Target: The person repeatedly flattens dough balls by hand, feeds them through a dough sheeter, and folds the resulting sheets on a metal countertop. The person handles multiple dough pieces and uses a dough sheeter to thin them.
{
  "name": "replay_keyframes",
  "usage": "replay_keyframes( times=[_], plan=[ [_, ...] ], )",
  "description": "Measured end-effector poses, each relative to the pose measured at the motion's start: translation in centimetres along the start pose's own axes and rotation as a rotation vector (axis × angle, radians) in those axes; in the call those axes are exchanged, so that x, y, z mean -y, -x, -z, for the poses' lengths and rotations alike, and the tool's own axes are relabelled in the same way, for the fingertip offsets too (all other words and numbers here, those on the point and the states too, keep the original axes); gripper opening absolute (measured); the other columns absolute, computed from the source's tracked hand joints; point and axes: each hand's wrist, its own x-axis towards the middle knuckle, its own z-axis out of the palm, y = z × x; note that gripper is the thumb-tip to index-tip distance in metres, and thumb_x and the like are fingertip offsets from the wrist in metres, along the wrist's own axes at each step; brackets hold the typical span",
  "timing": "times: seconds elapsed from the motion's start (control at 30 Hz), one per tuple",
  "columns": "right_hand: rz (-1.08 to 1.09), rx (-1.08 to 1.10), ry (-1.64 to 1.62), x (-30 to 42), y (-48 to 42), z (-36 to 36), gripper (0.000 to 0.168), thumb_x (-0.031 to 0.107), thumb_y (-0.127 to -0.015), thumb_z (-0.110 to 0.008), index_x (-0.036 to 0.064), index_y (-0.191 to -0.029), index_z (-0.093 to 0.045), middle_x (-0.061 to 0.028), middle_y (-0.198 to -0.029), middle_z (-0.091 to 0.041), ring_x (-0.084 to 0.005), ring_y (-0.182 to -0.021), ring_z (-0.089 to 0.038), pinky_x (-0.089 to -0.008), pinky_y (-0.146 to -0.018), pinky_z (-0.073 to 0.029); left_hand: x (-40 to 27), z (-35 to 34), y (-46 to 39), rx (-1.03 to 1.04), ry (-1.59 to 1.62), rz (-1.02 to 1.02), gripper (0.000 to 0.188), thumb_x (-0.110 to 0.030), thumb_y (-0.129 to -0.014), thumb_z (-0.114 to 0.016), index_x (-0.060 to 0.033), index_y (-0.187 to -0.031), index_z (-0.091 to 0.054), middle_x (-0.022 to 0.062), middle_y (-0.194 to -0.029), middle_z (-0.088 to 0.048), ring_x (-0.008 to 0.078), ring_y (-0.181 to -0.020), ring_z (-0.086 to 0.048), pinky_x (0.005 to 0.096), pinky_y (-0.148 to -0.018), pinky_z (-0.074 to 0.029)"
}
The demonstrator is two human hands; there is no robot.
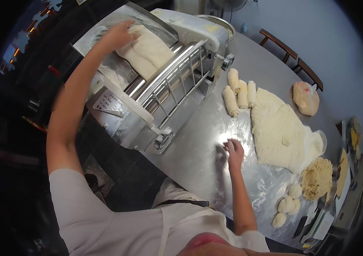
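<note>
A folded slab of dough (147, 51) lies on the metal feed tray (87, 40) of a dough sheeter (184, 25), its lower end against the steel rollers (165, 78). My left hand (119, 36) touches the slab's upper left edge, thumb and fingers apart. Over the steel worktable (194, 134), my right hand (235, 152) hangs with loosely bent fingers and nothing in it. Several rolled dough pieces (242, 94) are to its upper right. A wide sheet of dough (277, 131) spreads on the table to its right.
A guard grille (183, 84) and knobs (163, 138) front the sheeter. Rightward are a bagged lump (306, 97), a crumbly dough mass (317, 179), several dough balls (286, 204) and a scale (319, 225). Wooden chairs (279, 43) stand behind the table; a metal bowl (226, 22) is behind the sheeter.
</note>
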Motion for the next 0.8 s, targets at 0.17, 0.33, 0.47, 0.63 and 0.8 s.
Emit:
replay_keyframes(
  times=[0.17,0.33,0.47,0.63,0.8],
  plan=[
    [-0.202,0.292,-0.247,3.5,-5.3,-12.8,0.032,0.027,-0.104,-0.057,-0.002,-0.118,-0.063,-0.0142,-0.104,-0.071,-0.0205,-0.087,-0.071,-0.0294,-0.077,-0.058,-5.5,5.2,9.1,-0.057,0.321,-0.130,0.059,-0.030,-0.092,-0.069,-0.0074,-0.144,-0.056,0.0182,-0.133,-0.064,0.0302,-0.121,-0.063,0.0405,-0.103,-0.048],
    [-0.326,0.469,-0.581,2.5,-10.1,-20.5,0.053,0.045,-0.106,-0.047,-0.001,-0.132,-0.050,-0.0187,-0.117,-0.067,-0.0254,-0.094,-0.070,-0.0376,-0.081,-0.060,-14.2,10.6,21.7,0.265,0.597,-0.218,0.034,-0.021,-0.086,-0.067,0.0006,-0.112,-0.073,0.0147,-0.102,-0.074,0.0250,-0.095,-0.072,0.0368,-0.085,-0.056],
    [-0.372,0.623,-0.850,2.0,-11.3,-25.6,0.077,0.066,-0.101,-0.042,0.003,-0.146,-0.040,-0.0214,-0.134,-0.059,-0.0339,-0.113,-0.065,-0.0469,-0.088,-0.058,-13.1,6.9,27.6,0.585,0.850,-0.575,0.031,-0.005,-0.079,-0.077,0.0003,-0.109,-0.075,0.0156,-0.103,-0.074,0.0275,-0.095,-0.073,0.0375,-0.078,-0.058],
    [-0.341,0.643,-1.049,4.2,-10.2,-28.7,0.088,0.075,-0.096,-0.041,0.005,-0.149,-0.039,-0.0200,-0.143,-0.055,-0.0360,-0.118,-0.062,-0.0511,-0.090,-0.056,-10.0,-4.8,35.0,0.696,1.333,0.225,0.048,-0.007,-0.090,-0.069,-0.0016,-0.136,-0.060,0.0138,-0.127,-0.066,0.0213,-0.120,-0.061,0.0331,-0.099,-0.047],
    [-0.317,0.740,-1.153,0.4,-14.4,-27.6,0.065,0.060,-0.099,-0.051,0.005,-0.133,-0.056,-0.0127,-0.120,-0.068,-0.0253,-0.102,-0.070,-0.0415,-0.083,-0.061,-12.2,-18.5,38.3,0.748,1.405,0.537,0.040,-0.012,-0.098,-0.061,0.0018,-0.135,-0.057,0.0091,-0.121,-0.066,0.0164,-0.111,-0.062,0.0315,-0.096,-0.048]
  ],
)
